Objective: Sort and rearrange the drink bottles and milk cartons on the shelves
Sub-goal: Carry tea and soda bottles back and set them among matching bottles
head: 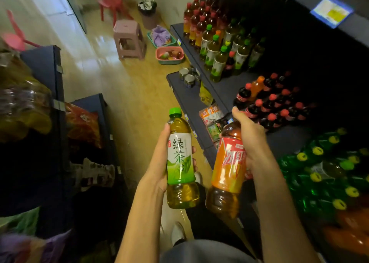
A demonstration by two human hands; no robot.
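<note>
My left hand point(159, 163) grips a green tea bottle point(180, 159) with a green cap and a white-green label, held upright over the aisle floor. Beside it, my right hand point(251, 141) wraps the upper part of an iced red tea bottle point(227, 175) with an orange-red label; its cap is hidden under my fingers. To the right, the dark shelf point(225, 89) carries green tea bottles point(217, 63), red tea bottles point(196, 23), cola bottles point(269, 107) and green soda bottles point(323, 173).
A lower shelf point(185, 97) holds cans point(188, 79) and snack packets point(211, 115). On the floor stand a pink stool point(128, 39), two baskets point(169, 55) and a bin point(148, 13). Dark racks with snack bags point(83, 121) line the left.
</note>
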